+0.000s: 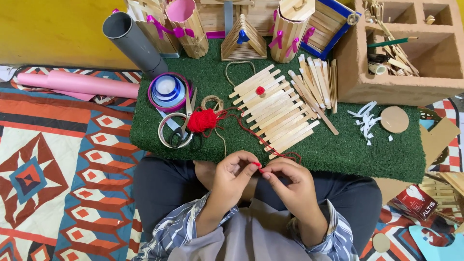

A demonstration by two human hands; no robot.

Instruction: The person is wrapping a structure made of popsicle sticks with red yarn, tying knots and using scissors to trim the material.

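Yarn (pixel 261 170) is pinched between your left hand (pixel 232 176) and right hand (pixel 290 186), fingertips of both closed on the red strand right over your lap, just off the near edge of the green mat (pixel 338 150). Keep that pinch tight and the strand short, since it trails up to the red ball (pixel 202 120) beside the scissors (pixel 181 126). Not much room ahead: sticks (pixel 275 108) crowd the mat, so I'd work low, near your knees.
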